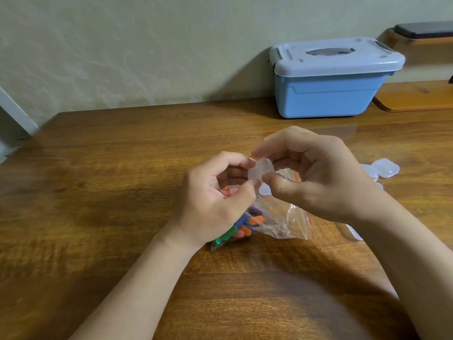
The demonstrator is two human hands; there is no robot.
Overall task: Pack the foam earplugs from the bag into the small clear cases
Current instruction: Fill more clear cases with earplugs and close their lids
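Hands meet over the worktop (pixel 98 192). The left hand (pixel 220 192) pinches the left edge of a small clear case (pixel 261 169), likely light, stiff and slick, best gripped by its rims. Below, soft foam earplugs (pixel 245 224) lie in the bag (pixel 282 217), mostly pointing near-left to far-right. The right hand (pixel 318 177) pinches the case's right edge.

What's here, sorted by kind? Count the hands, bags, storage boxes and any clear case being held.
Bare hands, left hand and right hand: 2
Clear plastic zip bag of coloured foam earplugs: 1
Blue plastic storage box with pale grey lid: 1
Small clear plastic case pinched by both hands: 1
Total: 5
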